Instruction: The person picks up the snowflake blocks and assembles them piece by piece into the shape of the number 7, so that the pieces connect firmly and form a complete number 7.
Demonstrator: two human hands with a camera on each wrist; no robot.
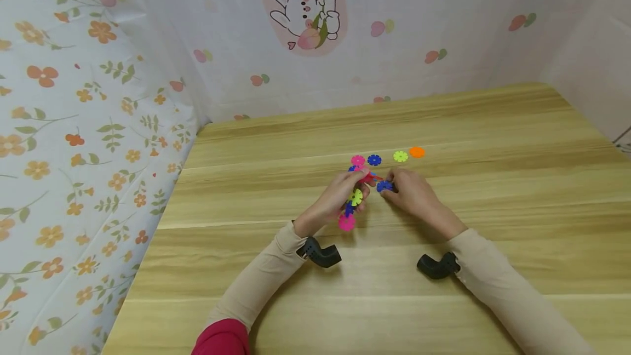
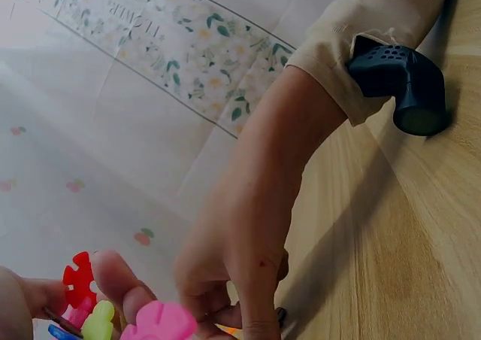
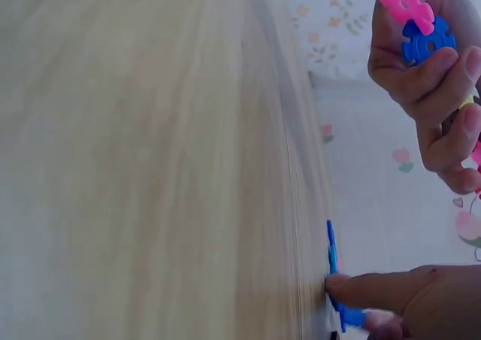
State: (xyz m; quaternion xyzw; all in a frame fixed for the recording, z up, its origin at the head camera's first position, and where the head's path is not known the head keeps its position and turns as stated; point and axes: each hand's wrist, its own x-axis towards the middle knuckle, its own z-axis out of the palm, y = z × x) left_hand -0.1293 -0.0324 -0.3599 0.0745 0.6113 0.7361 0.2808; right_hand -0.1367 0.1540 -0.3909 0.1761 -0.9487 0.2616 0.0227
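Observation:
My left hand (image 1: 342,186) grips a joined string of notched plastic snowflake discs. Below the fingers hang a yellow disc (image 1: 356,197), a dark blue one and a pink disc (image 1: 346,222); a red disc (image 2: 79,281) shows in the left wrist view. Part of the string is hidden by the fingers. To its right, low over the tabletop, my right hand (image 1: 415,193) pinches a blue snowflake disc (image 1: 384,185) between thumb and fingers. In the right wrist view, a fingertip lies against the edge-on blue disc (image 3: 333,261).
Loose discs lie on the wooden table (image 1: 493,179) beyond the hands: a pink disc (image 1: 357,160), a blue disc (image 1: 374,160), a yellow-green disc (image 1: 401,156) and an orange disc (image 1: 417,152). Printed cloth (image 1: 222,26) hangs behind the table and at its left.

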